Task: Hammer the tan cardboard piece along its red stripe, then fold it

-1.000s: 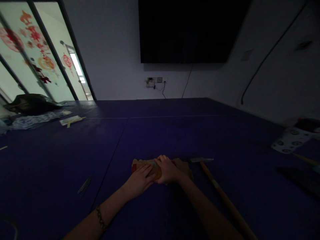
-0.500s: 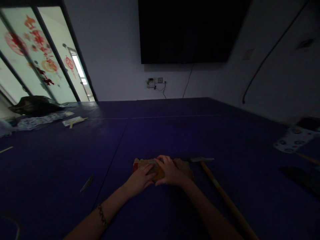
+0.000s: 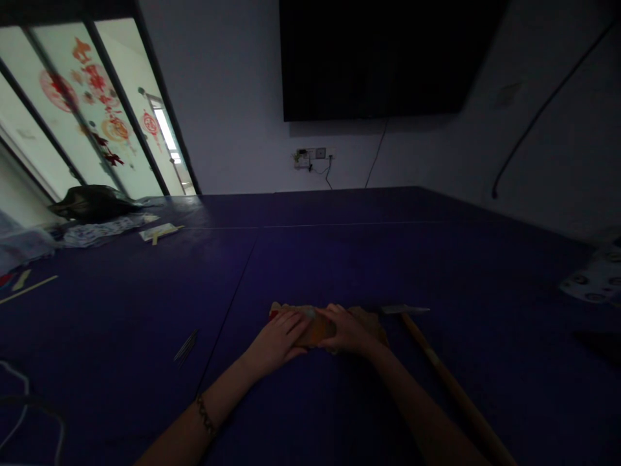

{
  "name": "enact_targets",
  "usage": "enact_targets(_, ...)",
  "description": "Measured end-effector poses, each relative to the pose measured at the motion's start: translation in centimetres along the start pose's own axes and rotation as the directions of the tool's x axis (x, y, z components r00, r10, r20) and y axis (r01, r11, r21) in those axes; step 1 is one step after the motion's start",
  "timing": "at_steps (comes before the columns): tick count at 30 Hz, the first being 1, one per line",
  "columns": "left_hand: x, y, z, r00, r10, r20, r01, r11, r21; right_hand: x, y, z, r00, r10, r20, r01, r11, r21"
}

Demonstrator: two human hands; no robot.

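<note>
At the lower centre of the frame, the brown piece (image 3: pixel 315 333) lies on the table (image 3: pixel 388 259). Your left hand (image 3: pixel 276 340) rests flat on it, fingers extended; your right hand (image 3: pixel 350 331) arches over it, thumb and fingers parted. The gap between them is wider than half a second ago, so more of the piece's middle is exposed (the hammer (image 3: pixel 434 359), lower right, remains untouched).

The red lettering (image 3: pixel 149 123) on the glass door (image 3: pixel 58 52) is too blurred to read.
</note>
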State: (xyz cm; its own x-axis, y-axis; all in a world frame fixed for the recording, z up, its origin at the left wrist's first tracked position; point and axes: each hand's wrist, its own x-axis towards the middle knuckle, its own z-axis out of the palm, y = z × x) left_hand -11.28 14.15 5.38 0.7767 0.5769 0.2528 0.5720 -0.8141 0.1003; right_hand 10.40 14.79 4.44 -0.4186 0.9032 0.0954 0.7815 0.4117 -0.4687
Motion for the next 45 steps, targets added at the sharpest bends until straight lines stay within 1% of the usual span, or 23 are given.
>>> enact_targets(1,-0.6,-0.2,-0.9,0.997,-0.077,-0.022,0.077,0.997,0.008,0.0,0.0,0.0,1.000,0.005,-0.001,-0.005,1.000,0.000)
enact_targets(2,-1.4,-0.5,-1.9,0.979,-0.197,-0.054,0.198,0.980,0.029,-0.1,-0.1,-0.1,1.000,0.010,-0.001,-0.010,1.000,0.001)
enact_targets(3,-2.5,-1.0,-2.9,0.939,-0.334,-0.078,0.338,0.939,0.059,-0.1,-0.1,-0.1,1.000,0.015,0.000,-0.015,1.000,0.002)
enact_targets(4,-3.8,-1.6,-3.8,0.874,-0.472,-0.113,0.482,0.871,0.096,-0.1,-0.1,-0.1,1.000,0.019,0.002,-0.019,1.000,0.004)
enact_targets(5,-5.2,-2.3,-4.6,0.784,-0.601,-0.157,0.619,0.775,0.123,-0.1,-0.1,-0.1,1.000,0.022,0.004,-0.022,1.000,0.007)
enact_targets(6,-6.6,-3.1,-5.3,0.678,-0.709,-0.193,0.735,0.664,0.140,-0.1,-0.2,-0.2,1.000,0.024,0.007,-0.024,1.000,0.009)
enact_targets(7,-8.1,-3.8,-5.8,0.578,-0.793,-0.191,0.816,0.555,0.162,-0.1,-0.2,-0.2,1.000,0.026,0.008,-0.027,1.000,0.011)
enact_targets(8,-9.5,-4.5,-6.2,0.486,-0.858,-0.164,0.869,0.454,0.198,-0.1,-0.2,-0.2,1.000,0.028,0.009,-0.028,1.000,0.013)
enact_targets(9,-10.7,-5.1,-6.5,0.406,-0.905,-0.123,0.898,0.371,0.238,-0.1,-0.3,-0.2,1.000,0.030,0.009,-0.030,0.999,0.015)
enact_targets(10,-11.6,-5.7,-6.6,0.353,-0.933,-0.073,0.909,0.323,0.264,-0.1,-0.3,-0.2,0.999,0.034,0.008,-0.034,0.999,0.016)
enact_targets(11,-12.4,-6.1,-6.7,0.313,-0.950,-0.015,0.914,0.297,0.275,-0.1,-0.3,-0.2,0.999,0.039,0.007,-0.039,0.999,0.016)
enact_targets(12,-12.9,-6.4,-6.6,0.294,-0.955,0.033,0.917,0.291,0.273,-0.1,-0.3,-0.2,0.999,0.043,0.005,-0.043,0.999,0.016)
enact_targets(13,-13.2,-6.5,-6.5,0.292,-0.954,0.072,0.918,0.301,0.259,-0.1,-0.3,-0.1,0.999,0.048,0.004,-0.048,0.999,0.015)
enact_targets(15,-13.2,-6.6,-6.3,0.307,-0.945,0.113,0.918,0.325,0.226,0.0,-0.2,-0.1,0.999,0.052,0.001,-0.052,0.999,0.014)
enact_targets(20,-11.4,-5.6,-5.2,0.344,-0.933,0.108,0.916,0.358,0.179,0.0,-0.3,-0.2,0.999,0.037,-0.003,-0.037,0.999,0.019)
enact_targets(22,-10.2,-4.8,-4.6,0.369,-0.923,0.112,0.906,0.384,0.179,0.0,-0.4,-0.3,1.000,0.029,-0.003,-0.029,0.999,0.022)
enact_targets(25,-8.3,-3.3,-3.7,0.433,-0.888,0.157,0.862,0.459,0.217,0.1,-0.6,-0.4,1.000,0.022,-0.005,-0.022,0.999,0.024)
enact_targets(28,-6.4,-1.8,-2.9,0.485,-0.859,0.163,0.824,0.512,0.244,0.1,-0.6,-0.4,1.000,0.021,-0.009,-0.021,0.999,0.025)
enact_targets(31,-4.7,-0.9,-2.2,0.514,-0.840,0.174,0.808,0.543,0.231,0.1,-0.6,-0.3,1.000,0.021,-0.013,-0.021,0.999,0.027)
enact_targets(34,-3.6,-0.5,-1.7,0.547,-0.821,0.165,0.797,0.571,0.198,0.1,-0.5,-0.3,1.000,0.022,-0.012,-0.021,0.999,0.026)
enact_targets(38,-3.5,-0.7,-1.3,0.575,-0.808,0.129,0.798,0.588,0.131,0.1,-0.5,-0.3,1.000,0.020,-0.006,-0.020,0.999,0.029)
enact_targets(42,-4.3,-1.2,-0.9,0.609,-0.789,0.081,0.790,0.613,0.027,0.2,-0.5,-0.3,1.000,0.017,0.000,-0.017,0.999,0.036)
enact_targets(45,-4.8,-1.4,-0.7,0.624,-0.780,0.055,0.782,0.621,-0.058,0.1,-0.4,-0.3,1.000,0.014,0.001,-0.014,0.999,0.041)
